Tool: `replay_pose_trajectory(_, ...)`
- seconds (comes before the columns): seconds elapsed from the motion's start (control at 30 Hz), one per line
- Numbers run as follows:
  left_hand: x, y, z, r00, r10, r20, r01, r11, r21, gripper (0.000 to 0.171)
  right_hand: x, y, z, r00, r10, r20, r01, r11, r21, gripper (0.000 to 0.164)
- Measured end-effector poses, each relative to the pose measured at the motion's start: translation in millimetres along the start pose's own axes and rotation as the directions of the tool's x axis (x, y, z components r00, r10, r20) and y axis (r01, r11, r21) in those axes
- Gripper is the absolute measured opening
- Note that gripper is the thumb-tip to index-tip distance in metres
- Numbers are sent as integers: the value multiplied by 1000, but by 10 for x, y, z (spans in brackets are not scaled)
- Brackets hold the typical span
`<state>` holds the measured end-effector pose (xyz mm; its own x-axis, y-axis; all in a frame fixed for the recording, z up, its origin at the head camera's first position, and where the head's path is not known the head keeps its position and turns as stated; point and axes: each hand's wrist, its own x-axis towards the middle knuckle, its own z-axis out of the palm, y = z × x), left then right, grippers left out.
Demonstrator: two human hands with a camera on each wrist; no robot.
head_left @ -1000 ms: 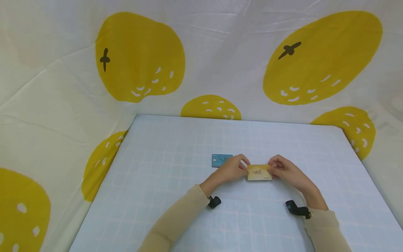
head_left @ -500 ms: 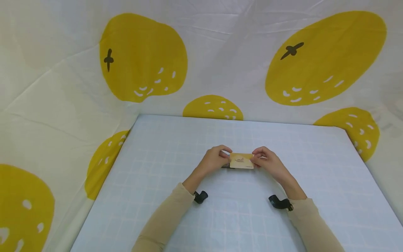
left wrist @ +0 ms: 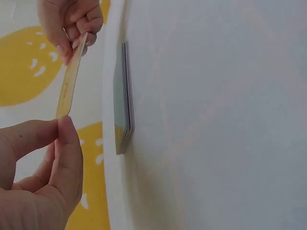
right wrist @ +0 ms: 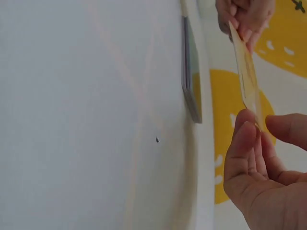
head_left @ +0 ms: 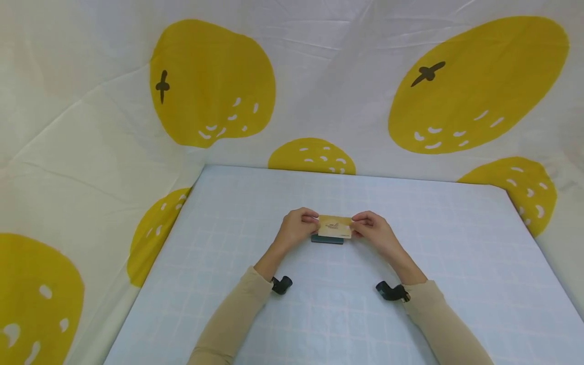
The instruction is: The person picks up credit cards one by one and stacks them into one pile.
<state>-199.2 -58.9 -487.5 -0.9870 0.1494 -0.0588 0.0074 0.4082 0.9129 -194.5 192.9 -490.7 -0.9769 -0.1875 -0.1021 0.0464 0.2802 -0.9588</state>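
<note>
A yellow and cream plastic card [head_left: 334,226] is held in the air by its two short ends. My left hand [head_left: 295,226] pinches the left end between thumb and fingers, and my right hand [head_left: 375,232] pinches the right end. Just beneath it, on the table, lies a neat stack of cards [head_left: 327,241], mostly covered by the held card in the head view. Both wrist views show a gap between the yellow card and that stack [left wrist: 123,103]. Several layered edges show on the stack [right wrist: 188,72], whose top card is bluish.
A pale blue checked cloth covers the table [head_left: 337,314]. Behind and to the left hangs a white curtain [head_left: 319,91] with large yellow fruit prints. A small dark speck [right wrist: 157,140] lies on the cloth in the right wrist view. Black wrist cameras [head_left: 281,285] sit on both wrists.
Both hands have carried the yellow card leftward and a little farther away. It was to the right of the blue-topped stack and is now above it. Both grips stay the same.
</note>
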Motion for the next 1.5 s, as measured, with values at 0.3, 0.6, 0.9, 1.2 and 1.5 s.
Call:
replay_pose_trajectory(0.3,-44,-88,-54,999,-3,-32,2,1000,-12,15,-10,-25,98,999,28,32,-28,1000,-4,32)
replay_pose_trajectory(0.6,-64,-134,-81,1000,-10,-2,10,993,118,17,19,13,136,998,55,27,-52,993,-106,32)
replay_pose_trajectory(0.9,-46,-154,-79,999,-32,-2,32,984,178,21,35,6,150,994,91,57,-79,981,-179,35)
replay_pose_trajectory(1.2,-12,-204,-54,998,-54,24,49,980,191,24,59,74,133,990,132,57,-117,970,-214,37)
replay_pose_trajectory(1.5,32,-200,-52,998,-52,32,44,976,212,25,62,74,116,990,126,64,-111,974,-197,36)
